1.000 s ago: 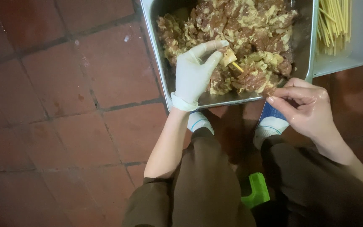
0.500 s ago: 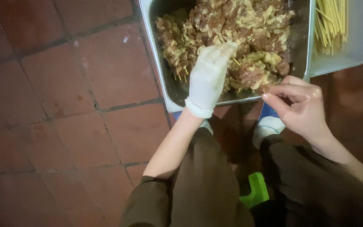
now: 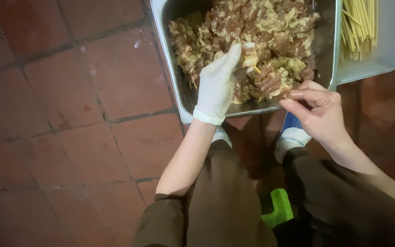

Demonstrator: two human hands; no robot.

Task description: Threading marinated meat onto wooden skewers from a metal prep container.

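Note:
A steel tray [image 3: 175, 77] on the floor holds a heap of marinated meat pieces [image 3: 270, 27], with several filled skewers at its left side. My left hand [image 3: 216, 84], in a white glove, is inside the tray and pinches a pale meat piece [image 3: 249, 59] threaded on a bamboo skewer [image 3: 256, 69]. My bare right hand [image 3: 318, 112] hovers at the tray's near right corner, its fingers pinched together at the skewer's other end beside the meat.
A second pale tray [image 3: 389, 50] of several bare bamboo skewers [image 3: 361, 25] sits to the right. Red floor tiles [image 3: 69, 114] spread to the left. My knees, white socks [image 3: 293, 137] and a green stool edge [image 3: 277, 208] lie below the trays.
My left hand dipped into the meat, then came back up with a pale piece on the skewer. My right hand shifted slightly left and up toward the tray corner.

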